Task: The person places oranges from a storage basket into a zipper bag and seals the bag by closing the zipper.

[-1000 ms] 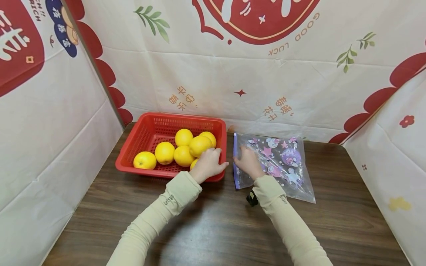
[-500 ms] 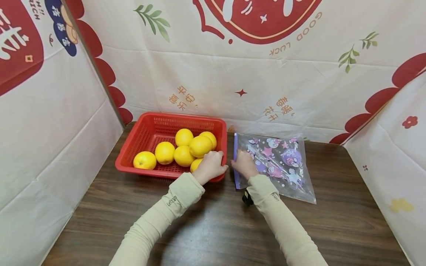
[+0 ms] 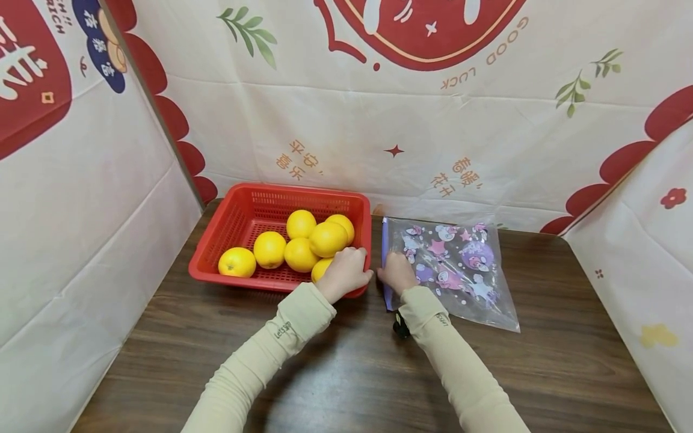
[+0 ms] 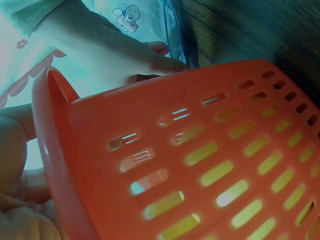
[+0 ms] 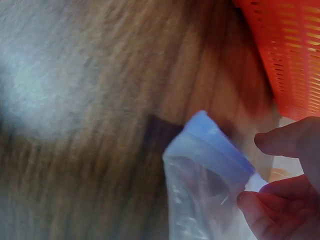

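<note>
Several yellow lemon-like fruits (image 3: 299,255) lie in a red perforated plastic basket (image 3: 216,228) on the table. My left hand (image 3: 348,270) grips the rim at the basket's front right corner; in the left wrist view the basket (image 4: 165,100) hides part of its fingers. Right of the basket lies flat a clear zip bag (image 3: 465,288) with cartoon prints and a purple top strip. My right hand (image 3: 398,273) is over that strip. In the right wrist view, fingertips touch the bag's edge (image 5: 215,150), and the thumb (image 5: 280,142) stands apart from them.
The dark wood table (image 3: 346,373) is enclosed by printed white cloth walls (image 3: 406,120) at the back and sides. A black object (image 3: 400,325), apparently the wrist camera, sits under the right cuff. The basket and bag lie a small gap apart.
My right hand has moved toward me along the bag's purple strip and slightly left. My left hand shifts slightly at the basket corner. The fruits keep their places.
</note>
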A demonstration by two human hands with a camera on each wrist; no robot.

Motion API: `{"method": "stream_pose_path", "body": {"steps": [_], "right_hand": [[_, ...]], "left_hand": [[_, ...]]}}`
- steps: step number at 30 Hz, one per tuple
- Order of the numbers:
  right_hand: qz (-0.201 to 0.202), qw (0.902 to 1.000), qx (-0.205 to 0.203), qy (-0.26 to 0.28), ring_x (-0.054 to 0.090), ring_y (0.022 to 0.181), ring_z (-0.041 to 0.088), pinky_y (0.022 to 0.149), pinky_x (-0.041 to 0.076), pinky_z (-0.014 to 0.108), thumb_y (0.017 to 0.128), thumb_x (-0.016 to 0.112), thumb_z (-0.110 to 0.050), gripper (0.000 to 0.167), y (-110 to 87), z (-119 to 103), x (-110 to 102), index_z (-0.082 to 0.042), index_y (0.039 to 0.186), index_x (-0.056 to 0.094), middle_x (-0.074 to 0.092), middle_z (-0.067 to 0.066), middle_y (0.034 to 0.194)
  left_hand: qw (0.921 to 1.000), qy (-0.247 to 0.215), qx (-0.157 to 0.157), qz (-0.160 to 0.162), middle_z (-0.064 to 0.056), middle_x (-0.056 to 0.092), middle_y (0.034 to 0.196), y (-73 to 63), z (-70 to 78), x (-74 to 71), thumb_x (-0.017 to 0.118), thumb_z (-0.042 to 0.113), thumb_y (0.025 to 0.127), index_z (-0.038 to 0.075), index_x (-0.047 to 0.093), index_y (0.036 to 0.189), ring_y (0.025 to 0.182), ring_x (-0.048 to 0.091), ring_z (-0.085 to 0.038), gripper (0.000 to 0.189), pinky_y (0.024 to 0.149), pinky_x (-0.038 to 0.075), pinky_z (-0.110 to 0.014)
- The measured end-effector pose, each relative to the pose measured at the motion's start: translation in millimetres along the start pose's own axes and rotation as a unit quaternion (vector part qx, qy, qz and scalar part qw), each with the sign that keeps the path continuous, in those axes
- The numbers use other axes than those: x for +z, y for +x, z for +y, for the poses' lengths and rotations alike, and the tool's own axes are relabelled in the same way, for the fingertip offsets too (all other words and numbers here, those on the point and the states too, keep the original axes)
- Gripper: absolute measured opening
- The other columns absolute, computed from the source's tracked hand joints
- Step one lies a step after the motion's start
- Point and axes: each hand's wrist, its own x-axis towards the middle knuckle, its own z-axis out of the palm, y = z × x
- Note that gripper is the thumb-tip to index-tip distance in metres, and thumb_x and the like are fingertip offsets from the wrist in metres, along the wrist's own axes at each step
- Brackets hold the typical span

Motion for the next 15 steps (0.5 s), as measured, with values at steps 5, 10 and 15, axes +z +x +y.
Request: {"method": "stream_pose_path", "body": {"steps": [5, 10, 15], "right_hand": [[0.004, 0.9999, 0.010, -0.001, 0.060, 0.076, 0.039, 0.067, 0.049, 0.046, 0.073, 0.070, -0.017, 0.028, -0.2, 1.1, 4.5, 0.010, 0.078, 0.061, 0.060, 0.025, 0.080], [0.011, 0.9997, 0.024, 0.001, 0.061, 0.077, 0.039, 0.067, 0.050, 0.047, 0.071, 0.071, -0.015, 0.027, 0.7, 1.6, 7.1, 0.009, 0.078, 0.062, 0.061, 0.026, 0.082], [0.008, 0.9991, 0.041, 0.005, 0.062, 0.076, 0.038, 0.065, 0.050, 0.047, 0.071, 0.067, -0.009, 0.020, 2.5, -1.7, 6.6, 0.009, 0.076, 0.062, 0.062, 0.026, 0.082]], "left_hand": [[0.9999, 0.011, 0.003, 0.002, -0.010, 0.060, 0.076, -1.2, 1.0, 0.7, 0.066, 0.025, 0.079, 0.004, 0.059, 0.085, 0.069, 0.059, -0.023, 0.023, 0.067, 0.051, -0.033], [0.9997, 0.020, 0.010, 0.005, -0.009, 0.059, 0.075, -2.1, 1.4, 1.0, 0.066, 0.025, 0.079, 0.005, 0.058, 0.082, 0.069, 0.059, -0.022, 0.022, 0.067, 0.052, -0.032], [0.9998, 0.021, 0.005, 0.000, -0.008, 0.059, 0.075, -0.9, 1.4, 0.5, 0.067, 0.026, 0.079, 0.004, 0.059, 0.084, 0.068, 0.058, -0.021, 0.023, 0.066, 0.052, -0.031]]}}
